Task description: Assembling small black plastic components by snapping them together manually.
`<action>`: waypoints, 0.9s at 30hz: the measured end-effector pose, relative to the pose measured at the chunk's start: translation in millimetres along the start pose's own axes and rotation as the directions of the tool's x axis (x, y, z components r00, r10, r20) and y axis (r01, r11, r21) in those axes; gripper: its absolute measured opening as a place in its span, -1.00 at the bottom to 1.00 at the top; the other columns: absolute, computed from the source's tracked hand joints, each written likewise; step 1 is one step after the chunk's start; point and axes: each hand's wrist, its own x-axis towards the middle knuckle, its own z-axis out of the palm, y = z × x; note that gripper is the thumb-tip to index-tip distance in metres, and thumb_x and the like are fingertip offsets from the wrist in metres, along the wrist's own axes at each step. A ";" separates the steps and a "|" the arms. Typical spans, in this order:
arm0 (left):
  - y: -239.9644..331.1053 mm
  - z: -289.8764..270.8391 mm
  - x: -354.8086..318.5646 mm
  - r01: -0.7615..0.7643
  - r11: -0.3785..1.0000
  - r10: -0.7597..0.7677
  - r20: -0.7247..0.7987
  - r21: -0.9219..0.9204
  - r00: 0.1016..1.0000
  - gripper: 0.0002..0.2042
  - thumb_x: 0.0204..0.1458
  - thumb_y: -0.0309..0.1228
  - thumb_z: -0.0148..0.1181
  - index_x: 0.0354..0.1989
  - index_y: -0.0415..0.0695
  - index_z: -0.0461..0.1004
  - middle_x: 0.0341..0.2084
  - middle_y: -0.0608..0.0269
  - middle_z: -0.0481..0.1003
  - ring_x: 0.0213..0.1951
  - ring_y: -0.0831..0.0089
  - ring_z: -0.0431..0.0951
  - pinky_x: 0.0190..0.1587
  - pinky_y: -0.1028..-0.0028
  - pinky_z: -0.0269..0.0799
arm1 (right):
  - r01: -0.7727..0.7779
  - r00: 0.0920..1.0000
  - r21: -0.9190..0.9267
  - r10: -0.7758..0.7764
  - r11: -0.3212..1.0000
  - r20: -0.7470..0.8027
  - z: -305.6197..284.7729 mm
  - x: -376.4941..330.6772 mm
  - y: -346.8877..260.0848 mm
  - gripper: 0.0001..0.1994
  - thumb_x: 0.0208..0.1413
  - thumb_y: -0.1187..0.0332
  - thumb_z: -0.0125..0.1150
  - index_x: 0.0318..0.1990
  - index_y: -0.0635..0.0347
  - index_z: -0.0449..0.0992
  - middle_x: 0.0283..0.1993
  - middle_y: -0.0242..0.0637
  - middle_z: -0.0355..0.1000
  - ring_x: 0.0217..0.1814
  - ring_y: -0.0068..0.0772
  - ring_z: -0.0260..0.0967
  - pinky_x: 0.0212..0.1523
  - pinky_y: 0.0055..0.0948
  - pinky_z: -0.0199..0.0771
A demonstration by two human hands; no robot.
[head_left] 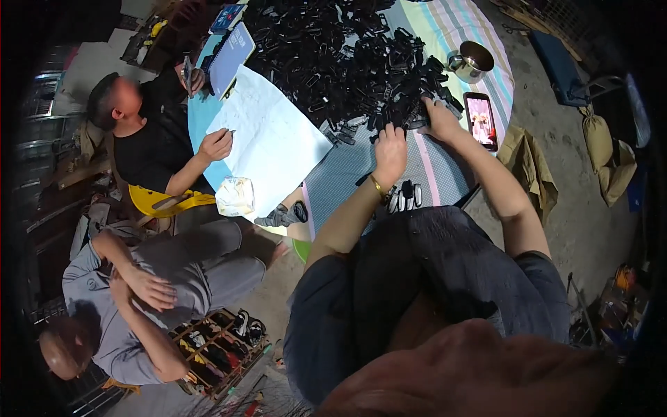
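A big heap of small black pieces (pixel 333 62), several with shiny buckle-like frames, covers the far part of the round table. At the heap's near edge, my left hand (pixel 391 154) has its fingers closed on a small black piece, mostly hidden by the fingertips. A gold bracelet (pixel 377 185) circles that wrist. Just to its right, my right hand (pixel 443 121) reaches into the edge of the heap, thumb and finger apart beside loose pieces. Several black and silver pieces (pixel 405 197) lie on the patterned tablecloth (pixel 333 191), close to my body.
Right of the heap are a metal mug (pixel 472 61) and a lit phone (pixel 481 120). A white sheet (pixel 274 149), notebook (pixel 231 61) and crumpled package (pixel 235 196) lie leftward. One person (pixel 156 139) sits at the table; another (pixel 149 299) sits nearer, arms crossed, beside a crate (pixel 219 347).
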 end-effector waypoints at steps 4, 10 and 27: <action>-4.1 4.2 -2.2 0.028 0.992 -0.021 -0.051 0.127 0.998 -0.78 -0.24 -0.36 0.18 -0.44 -0.18 0.34 -0.41 0.11 0.29 -0.33 0.20 0.39 -0.35 0.32 0.37 | 0.083 0.977 -0.295 -0.019 0.952 0.214 -40.8 42.9 -2.6 -0.69 -0.21 0.25 0.19 -0.26 0.18 0.48 -0.32 -0.03 0.44 -0.25 -0.05 0.42 -0.27 -0.18 0.44; 7.0 -7.9 4.5 0.119 0.990 -0.119 0.005 0.070 0.993 -0.76 -0.29 -0.34 0.30 -0.49 -0.18 0.40 -0.39 0.13 0.30 -0.24 0.21 0.33 -0.26 0.33 0.32 | -0.012 0.961 -0.111 -0.019 0.994 -0.277 -23.3 119.1 1.6 -0.83 -0.11 0.31 0.13 -0.39 0.21 0.47 -0.38 -0.01 0.43 -0.28 -0.01 0.41 -0.28 -0.14 0.41; -24.0 -47.3 -9.4 0.485 0.273 -0.182 0.451 -0.831 0.874 -0.80 -0.21 -0.56 0.28 -0.37 -0.29 0.43 -0.55 0.37 0.48 -0.50 0.64 0.43 -0.40 0.66 0.37 | 0.141 0.939 0.820 -0.337 0.555 0.067 -19.0 -34.6 -49.0 -0.90 -0.03 0.41 0.21 -0.36 0.23 0.50 -0.55 -0.53 0.31 -0.51 -0.74 0.17 -0.48 -0.69 0.21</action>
